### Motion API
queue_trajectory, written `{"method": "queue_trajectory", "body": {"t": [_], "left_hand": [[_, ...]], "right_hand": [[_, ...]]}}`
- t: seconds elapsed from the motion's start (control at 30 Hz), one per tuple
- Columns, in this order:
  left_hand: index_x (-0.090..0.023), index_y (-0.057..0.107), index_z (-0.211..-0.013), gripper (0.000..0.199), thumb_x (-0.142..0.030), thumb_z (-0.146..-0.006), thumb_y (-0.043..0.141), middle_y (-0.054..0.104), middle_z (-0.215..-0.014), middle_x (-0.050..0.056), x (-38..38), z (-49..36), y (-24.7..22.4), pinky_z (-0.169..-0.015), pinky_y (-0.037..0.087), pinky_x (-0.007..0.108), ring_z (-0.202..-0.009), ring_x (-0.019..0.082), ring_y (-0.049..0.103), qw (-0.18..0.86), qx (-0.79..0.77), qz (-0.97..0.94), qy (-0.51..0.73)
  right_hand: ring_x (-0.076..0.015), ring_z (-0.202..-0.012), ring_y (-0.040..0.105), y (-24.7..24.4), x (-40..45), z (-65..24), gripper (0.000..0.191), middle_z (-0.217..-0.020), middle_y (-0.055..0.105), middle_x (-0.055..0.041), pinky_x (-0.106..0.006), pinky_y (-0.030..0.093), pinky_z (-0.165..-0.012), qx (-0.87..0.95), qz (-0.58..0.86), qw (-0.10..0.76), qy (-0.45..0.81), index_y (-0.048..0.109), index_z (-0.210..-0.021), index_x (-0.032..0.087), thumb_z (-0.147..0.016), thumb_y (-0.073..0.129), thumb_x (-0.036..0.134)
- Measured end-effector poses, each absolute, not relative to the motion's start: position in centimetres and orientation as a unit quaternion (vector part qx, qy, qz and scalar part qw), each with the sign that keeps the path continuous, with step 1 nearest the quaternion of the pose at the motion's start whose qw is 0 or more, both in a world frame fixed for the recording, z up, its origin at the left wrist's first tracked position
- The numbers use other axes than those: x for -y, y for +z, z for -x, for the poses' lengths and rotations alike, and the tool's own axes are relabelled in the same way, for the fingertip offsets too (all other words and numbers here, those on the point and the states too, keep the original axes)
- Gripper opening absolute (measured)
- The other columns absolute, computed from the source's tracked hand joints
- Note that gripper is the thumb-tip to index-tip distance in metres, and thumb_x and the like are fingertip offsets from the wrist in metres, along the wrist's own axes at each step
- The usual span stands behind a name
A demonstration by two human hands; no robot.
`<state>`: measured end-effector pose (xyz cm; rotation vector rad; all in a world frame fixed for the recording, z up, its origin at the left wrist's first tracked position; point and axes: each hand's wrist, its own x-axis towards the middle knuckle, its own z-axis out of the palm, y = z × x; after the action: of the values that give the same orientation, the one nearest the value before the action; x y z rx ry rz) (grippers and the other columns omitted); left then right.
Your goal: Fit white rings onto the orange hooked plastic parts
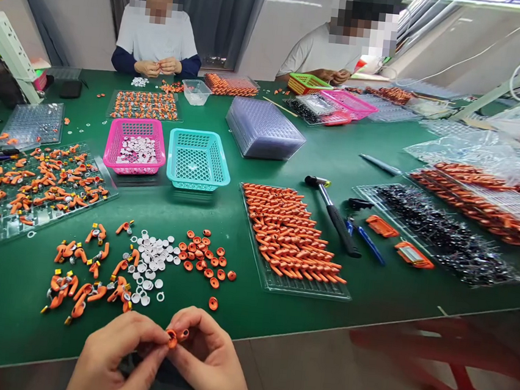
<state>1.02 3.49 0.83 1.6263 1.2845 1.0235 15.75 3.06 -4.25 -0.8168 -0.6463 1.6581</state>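
At the table's near edge, my left hand [118,353] and my right hand [209,362] meet fingertip to fingertip. Both pinch a small orange earbud shell [173,338], whose dark opening shows; whether it is one piece or two pressed together I cannot tell. Just beyond them lie loose orange earbud caps [209,272] and a pile of white ring-like discs [152,261]. Left of the discs, orange earbud housings [78,291] with yellow-tipped parts are scattered on the green table [202,220].
A clear tray [299,242] of orange stems stands right of the caps. Beyond are a pink basket [136,146] of white pieces, a turquoise basket [199,160], stacked clear trays [266,128] and a hammer [334,217]. At left lies another filled tray [42,189]. Two people sit opposite.
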Motion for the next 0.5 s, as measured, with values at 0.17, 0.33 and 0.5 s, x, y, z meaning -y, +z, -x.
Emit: {"method": "queue_trajectory", "body": {"t": [0.17,0.33,0.5], "left_hand": [[-0.023,0.074,-0.071,0.007,-0.024,-0.077,0.07,0.068,-0.067,-0.001,-3.8,-1.3,1.2,-0.06,0.049,0.021,-0.063,0.016,0.063,0.506,-0.552,-0.535,0.39],[-0.02,0.071,-0.069,0.011,-0.029,-0.075,0.076,0.064,-0.065,-0.001,-3.5,-1.7,0.6,-0.059,0.043,0.02,-0.063,0.014,0.055,0.568,-0.555,-0.456,0.402],[-0.018,0.066,-0.069,0.031,-0.045,-0.073,0.081,0.057,-0.064,-0.003,-3.2,-2.0,-0.1,-0.058,0.038,0.019,-0.062,0.012,0.048,0.611,-0.541,-0.404,0.413]], "right_hand": [[-0.0124,-0.072,0.059,-4.0,-3.0,-15.6,0.024,-0.078,0.064,0.0016,-0.022,0.048,-0.069,0.277,0.341,0.563,0.7,0.071,-0.078,0.021,-0.065,0.091,0.02],[-0.0133,-0.074,0.06,-4.4,-2.8,-15.6,0.015,-0.08,0.064,0.0005,-0.023,0.048,-0.07,0.305,0.339,0.572,0.682,0.071,-0.081,0.022,-0.074,0.085,0.02],[-0.0138,-0.078,0.059,-5.1,-2.3,-15.6,0.009,-0.084,0.063,0.0,-0.023,0.048,-0.073,0.342,0.332,0.579,0.662,0.071,-0.085,0.024,-0.082,0.078,0.018]]}}
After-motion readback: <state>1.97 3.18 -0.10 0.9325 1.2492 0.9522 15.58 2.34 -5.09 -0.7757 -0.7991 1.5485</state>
